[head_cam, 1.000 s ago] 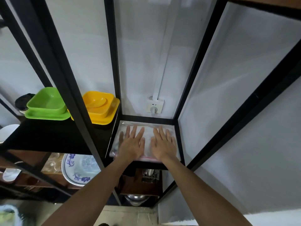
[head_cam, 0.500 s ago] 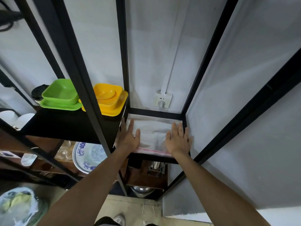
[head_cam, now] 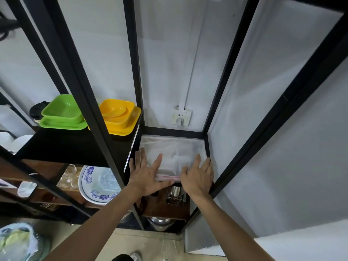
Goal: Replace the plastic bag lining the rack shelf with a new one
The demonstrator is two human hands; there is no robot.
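Head: flat hands point(head_cam: 146, 174) on seemingly crinkled bag point(head_cam: 175, 153)

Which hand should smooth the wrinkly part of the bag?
Probably the right hand. Its fingers lie flat just beside the creases in the plastic bag, while the left hand rests at the bag's left front corner.

We see a black rack point(head_cam: 190, 131) against a white wall point(head_cam: 282, 147). A clear bag point(head_cam: 175, 153) with a pink strip lines one shelf. Nearby sit green dishes point(head_cam: 63, 113), yellow dishes point(head_cam: 117, 117) and a white plate point(head_cam: 98, 185) with blue flowers.
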